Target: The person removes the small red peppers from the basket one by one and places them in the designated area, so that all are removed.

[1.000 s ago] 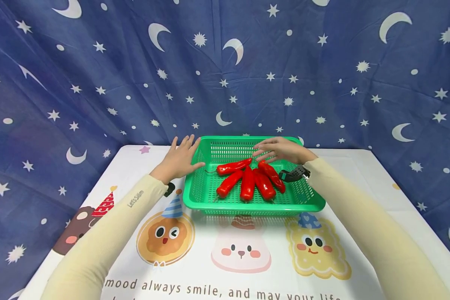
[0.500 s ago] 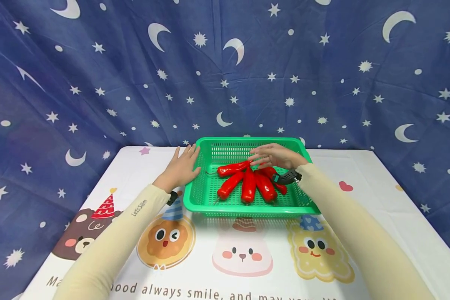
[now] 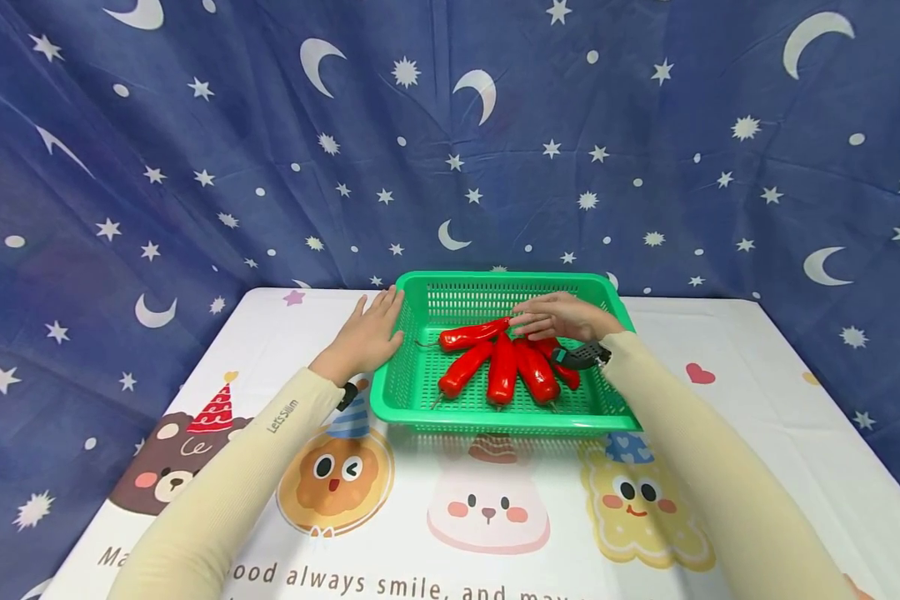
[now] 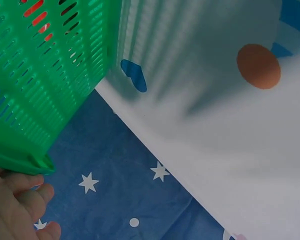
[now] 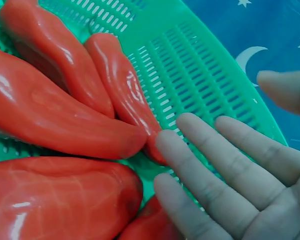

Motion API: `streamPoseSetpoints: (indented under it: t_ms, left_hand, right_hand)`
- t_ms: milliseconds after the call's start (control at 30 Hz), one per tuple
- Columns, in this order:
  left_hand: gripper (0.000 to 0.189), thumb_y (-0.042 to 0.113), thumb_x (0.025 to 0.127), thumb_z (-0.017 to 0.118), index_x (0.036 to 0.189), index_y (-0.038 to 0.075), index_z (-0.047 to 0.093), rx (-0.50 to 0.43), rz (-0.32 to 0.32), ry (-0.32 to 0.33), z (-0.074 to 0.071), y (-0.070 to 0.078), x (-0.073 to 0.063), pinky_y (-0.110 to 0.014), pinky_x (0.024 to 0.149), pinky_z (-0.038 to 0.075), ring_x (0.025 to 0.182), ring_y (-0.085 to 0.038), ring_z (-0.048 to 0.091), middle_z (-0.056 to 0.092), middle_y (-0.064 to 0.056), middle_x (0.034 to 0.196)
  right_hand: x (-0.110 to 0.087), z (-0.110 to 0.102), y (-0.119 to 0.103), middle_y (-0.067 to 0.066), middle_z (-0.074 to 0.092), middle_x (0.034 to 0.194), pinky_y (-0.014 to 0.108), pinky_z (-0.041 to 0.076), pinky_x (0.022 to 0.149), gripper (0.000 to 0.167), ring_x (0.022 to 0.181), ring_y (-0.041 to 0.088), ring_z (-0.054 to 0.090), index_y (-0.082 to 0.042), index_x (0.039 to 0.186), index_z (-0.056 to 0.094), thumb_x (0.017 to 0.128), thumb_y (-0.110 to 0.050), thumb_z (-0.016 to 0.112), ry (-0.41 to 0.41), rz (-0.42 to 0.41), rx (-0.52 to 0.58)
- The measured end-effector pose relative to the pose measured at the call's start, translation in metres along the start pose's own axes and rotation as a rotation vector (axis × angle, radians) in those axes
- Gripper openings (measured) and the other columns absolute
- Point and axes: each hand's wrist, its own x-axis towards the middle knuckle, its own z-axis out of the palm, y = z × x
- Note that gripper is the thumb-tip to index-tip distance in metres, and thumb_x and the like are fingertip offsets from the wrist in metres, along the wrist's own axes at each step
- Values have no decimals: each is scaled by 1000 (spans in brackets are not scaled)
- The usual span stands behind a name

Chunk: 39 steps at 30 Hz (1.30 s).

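A left hand, fingers extended, touches the left rim of a green slotted plastic basket, gripping nothing; pushing hard could slide it. Inside, five red chili peppers lie fanned. Above their right side hangs a right hand, fingers loosely extended, holding nothing; careless lowering might scatter them.

Beside the fingers of the right hand, red peppers look smooth and highly glossy; around them, the green basket is slotted, faintly shiny plastic. Beyond the fingers hangs a matt, creased cloth curtain; behind them, finely ribbed, matt fabric sleeves.
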Motion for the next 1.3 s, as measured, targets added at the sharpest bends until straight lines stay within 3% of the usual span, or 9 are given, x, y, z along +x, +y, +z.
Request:
streamPoseSetpoints:
  t_ms: [200,433,667,800,1067,1133,1233,1300]
  left_hand:
    - [64,28,98,35,150,-1,9,-3,5,2,1,-1,1,-53,119,7,146,-32,13,11,-19,157]
    - [64,28,98,35,150,-1,9,-11,11,8,1,-1,1,-53,119,7,146,-33,14,11,-19,157]
    - [65,27,98,36,150,-1,9,-28,8,12,1,-1,1,-53,119,6,146,-32,13,10,-19,158]
    - [65,26,98,36,150,-2,10,-23,8,15,1,-2,2,-52,119,6,146,-32,13,11,-19,157]
    - [65,26,98,36,150,-2,9,-29,5,10,2,-1,1,-52,119,5,146,-33,14,11,-19,157]
    - [65,26,98,36,150,-2,10,-29,8,13,2,-1,0,-52,119,5,146,-33,15,11,-19,157]
    - [65,26,98,36,150,-3,10,-31,10,16,2,0,0,-53,119,5,146,-33,15,11,-20,157]
    - [65,26,98,36,150,-3,10,-31,10,18,2,0,-1,-53,119,5,146,-33,14,11,-20,157]
  right_hand:
    - [-1,-2,0,29,37,143,47,34,111,50,131,41,41,8,142,31,100,-16,43,128,-13,-3]
    - [-2,-5,0,29,37,143,45,34,111,48,132,40,41,8,141,34,100,-15,43,190,26,-34]
    - [-8,-7,-2,28,37,144,39,39,108,50,131,36,43,9,141,33,99,-15,45,333,139,-16]
    - [-9,-7,-1,25,43,142,37,43,104,48,124,30,53,9,138,38,97,-15,49,390,210,-41]
    - [-3,-7,10,24,50,136,37,45,102,44,97,12,67,11,135,43,97,-10,49,336,183,-100]
    - [-2,-6,11,22,57,130,34,49,98,43,92,9,67,10,134,45,95,-8,51,326,188,-105]
    - [1,-5,12,10,70,104,27,55,86,41,79,5,66,10,130,50,92,-5,54,335,218,-130]
    - [2,-4,13,-1,69,86,22,57,77,40,71,3,64,11,127,52,90,-4,57,341,245,-157]
